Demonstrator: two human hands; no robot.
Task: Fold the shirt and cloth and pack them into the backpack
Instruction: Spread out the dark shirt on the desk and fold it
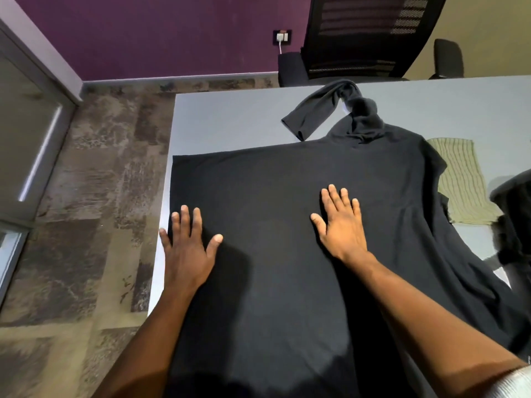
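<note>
A large black long-sleeved shirt lies spread flat over the pale grey counter, covering most of its near part; its lower end runs out of the bottom of the picture, so how far it reaches cannot be told. One sleeve is twisted and bunched at the far side, curling back toward the left, with its cuff lying on the bare counter. The other sleeve is not to be made out among the dark folds on the right.

Both hands rest flat on the shirt, fingers straight and spread, grasping nothing. The left hand presses near the shirt's left edge, at the counter's left border, its little finger just over the fabric's edge. The right hand presses near the middle of the shirt.

A green-and-cream striped cloth lies on the counter to the right, its left part hidden under the shirt's edge. Beside it, at the right border of the picture, a dark blurred shape is cut off; it may be the backpack, but this cannot be told.

Beyond the counter stands a black mesh office chair, its top cut off. On the purple wall a socket with a white plug shows.
</note>
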